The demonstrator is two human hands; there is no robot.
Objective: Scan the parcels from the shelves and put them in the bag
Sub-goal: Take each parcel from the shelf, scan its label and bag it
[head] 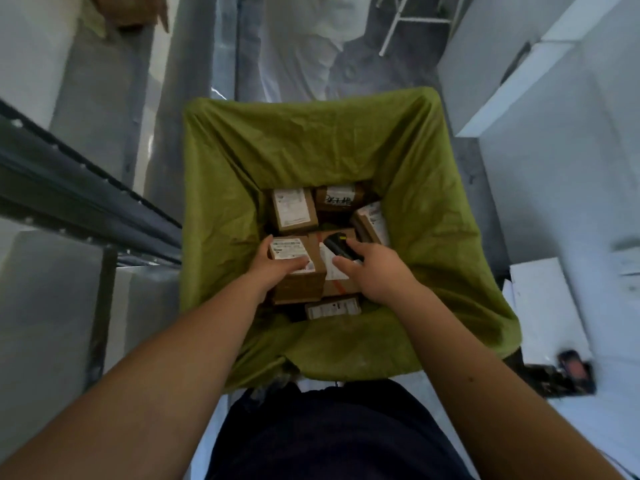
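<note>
Two bare hands reach down into an open green bag [433,209], seen from above. The left hand [277,270] grips a brown cardboard parcel [294,268] with a white label, thumb on its left edge and fingers curled over the top; the parcel sits against other boxes at the bag's near left. The right hand [372,268] holds a black scanner [341,247], fingers wrapped round it, just above a labelled box [332,271] in the middle. Several more labelled boxes [294,211] pack the bottom, touching one another, with only narrow dark gaps between. The bag's fabric walls rise on all sides, and its mouth is much wider than the packed floor. Left of the bag, a dark metal shelf rail [79,195] runs close to its rim. Right of it stand pale boxes [540,91], and a dark handheld device [576,370] lies on a white surface, well apart from the hands.
</note>
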